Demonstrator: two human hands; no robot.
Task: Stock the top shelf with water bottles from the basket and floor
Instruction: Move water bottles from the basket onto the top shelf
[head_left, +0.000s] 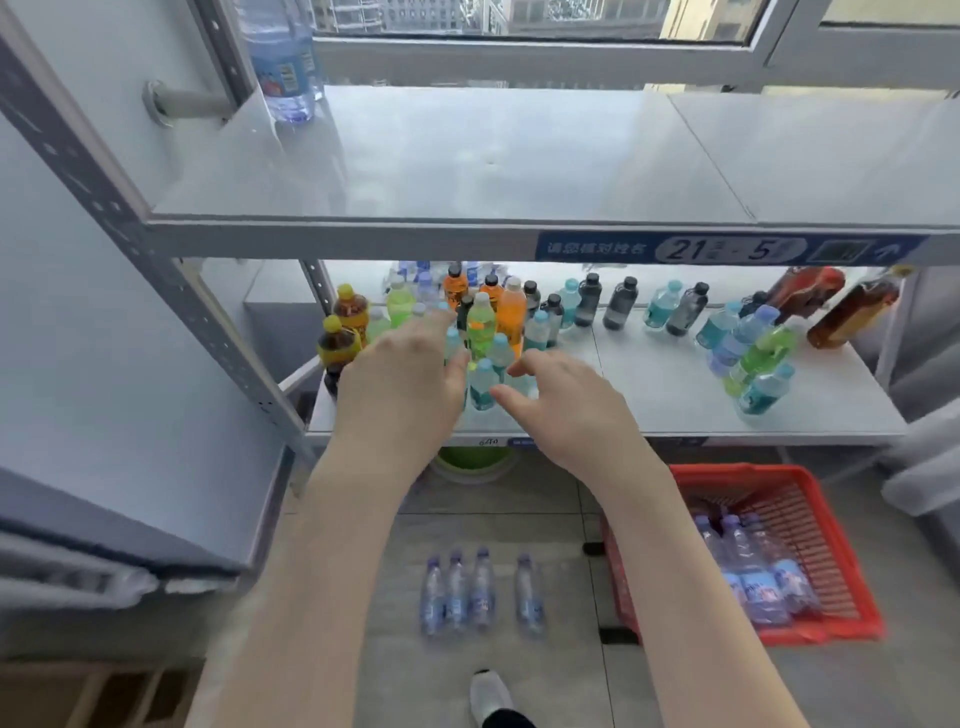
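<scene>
Nearest, a grey-and-white shoe (491, 696) stands on the grey tiled floor (561, 675), and just beyond it four clear plastic water bottles with purple caps (480, 595) stand upright in a loose row, the rightmost a little apart. To their right sits a red plastic mesh basket (810, 499) on the floor, with more of the same water bottles (753, 566) lying against its front-left corner. Both bare forearms reach up over the front edge of the white middle shelf (665, 384). The left hand (400, 384) and right hand (566, 400) hover close together with fingers spread and loosely curled, holding nothing, in front of a cluster of green, orange and teal-capped drink bottles (485, 325) near that shelf's left end; further bottles are scattered towards its right end. Above, the grey metal top shelf (519, 156) carries one clear water bottle with a blue label (285, 73) upright at its back-left corner, and a blue strip label (727, 249) runs along its front edge. Behind is a window (519, 26).
</scene>
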